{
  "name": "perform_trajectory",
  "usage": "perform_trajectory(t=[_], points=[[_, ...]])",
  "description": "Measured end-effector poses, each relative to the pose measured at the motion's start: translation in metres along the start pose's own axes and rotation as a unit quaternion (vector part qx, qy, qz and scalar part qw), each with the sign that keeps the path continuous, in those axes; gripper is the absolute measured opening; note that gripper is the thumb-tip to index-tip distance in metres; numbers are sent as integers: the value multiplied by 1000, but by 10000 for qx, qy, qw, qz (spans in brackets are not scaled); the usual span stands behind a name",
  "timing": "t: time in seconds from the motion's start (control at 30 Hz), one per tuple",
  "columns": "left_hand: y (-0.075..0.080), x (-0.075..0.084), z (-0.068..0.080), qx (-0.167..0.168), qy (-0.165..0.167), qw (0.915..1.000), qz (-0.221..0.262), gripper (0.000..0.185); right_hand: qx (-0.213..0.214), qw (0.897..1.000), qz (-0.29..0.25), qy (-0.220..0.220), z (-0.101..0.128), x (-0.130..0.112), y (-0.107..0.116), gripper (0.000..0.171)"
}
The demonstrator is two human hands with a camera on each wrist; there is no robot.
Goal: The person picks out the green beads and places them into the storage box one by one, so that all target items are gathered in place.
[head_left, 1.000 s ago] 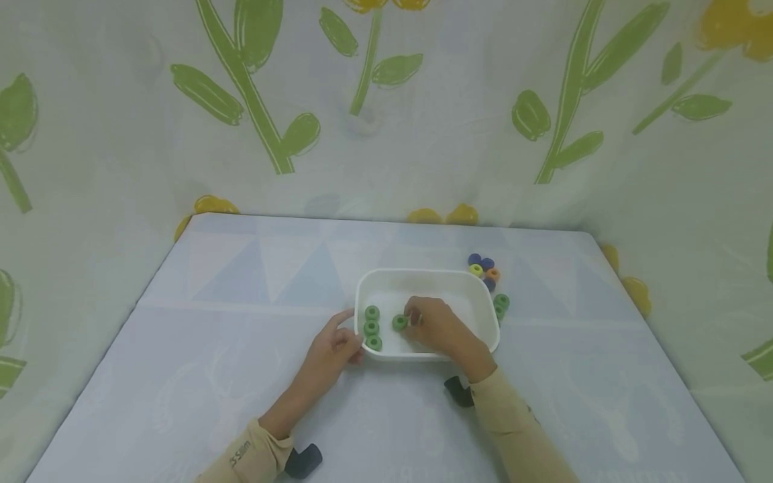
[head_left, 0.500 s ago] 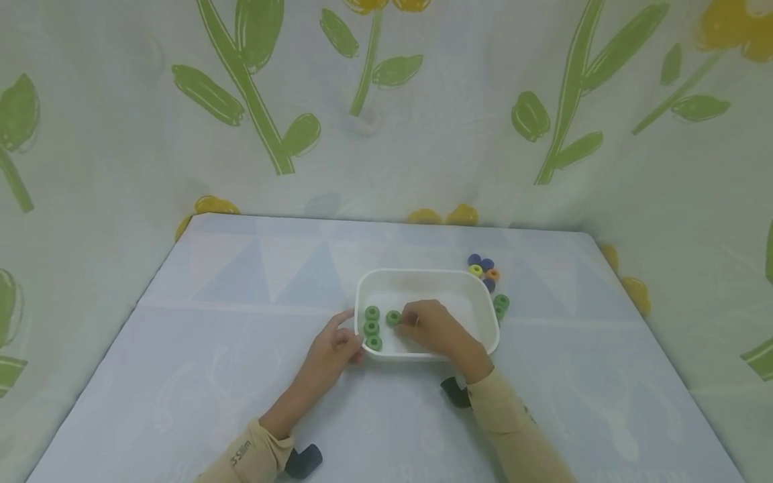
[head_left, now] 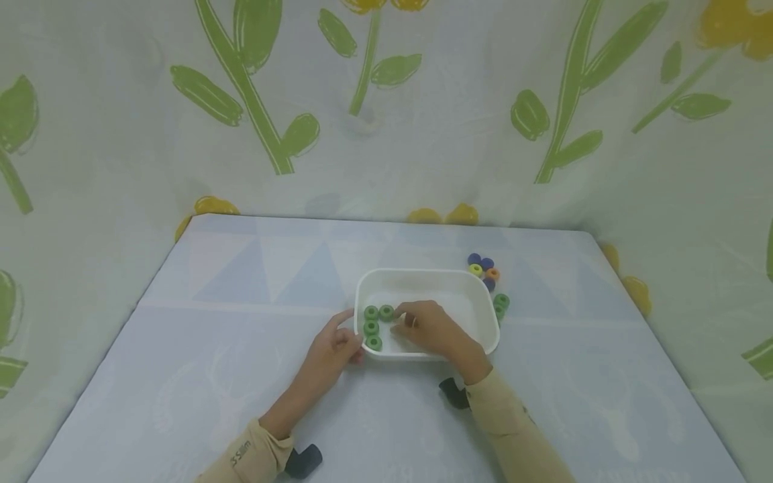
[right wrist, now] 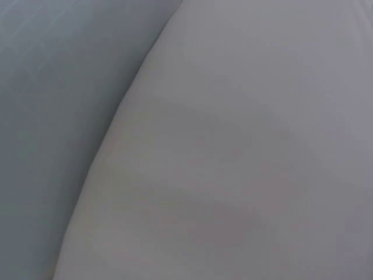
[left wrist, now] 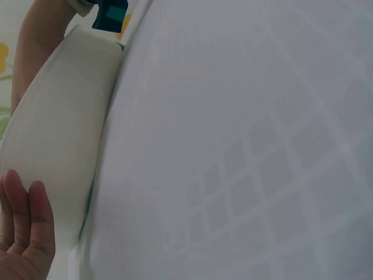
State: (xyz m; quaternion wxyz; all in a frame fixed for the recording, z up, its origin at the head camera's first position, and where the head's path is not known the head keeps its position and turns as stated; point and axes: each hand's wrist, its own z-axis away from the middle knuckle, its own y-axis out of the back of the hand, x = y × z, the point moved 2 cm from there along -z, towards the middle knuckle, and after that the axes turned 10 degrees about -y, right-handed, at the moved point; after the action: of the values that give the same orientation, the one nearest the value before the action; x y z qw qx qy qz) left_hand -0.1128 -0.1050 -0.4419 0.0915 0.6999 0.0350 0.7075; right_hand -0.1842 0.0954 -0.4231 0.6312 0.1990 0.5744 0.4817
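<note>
A white plastic tray sits on the table. My left hand is at its left front corner, with the index finger and thumb touching the rim. In the left wrist view its straight fingers lie against the outer wall. Inside the tray, three green beads form a column along the left side. One more green bead lies beside the top one. My right hand reaches over the front rim, thumb and index finger parted with nothing between them. Its index fingertip is right at that bead's right side.
Behind the tray's right corner lie blue beads, a yellow bead and an orange bead. Other green beads lie against the tray's right outer side. A flowered cloth hangs behind the table.
My right hand has moved the fourth green bead left and back until it is beside the column's top bead, then parted its fingers from it. The left hand has not moved.
</note>
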Motion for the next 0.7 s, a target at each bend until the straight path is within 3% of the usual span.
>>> perform_trajectory(t=[0.7], points=[[0, -2, -1, 7, 4, 10000, 39, 58, -146, 9998, 120, -113, -6, -5, -3, 41]])
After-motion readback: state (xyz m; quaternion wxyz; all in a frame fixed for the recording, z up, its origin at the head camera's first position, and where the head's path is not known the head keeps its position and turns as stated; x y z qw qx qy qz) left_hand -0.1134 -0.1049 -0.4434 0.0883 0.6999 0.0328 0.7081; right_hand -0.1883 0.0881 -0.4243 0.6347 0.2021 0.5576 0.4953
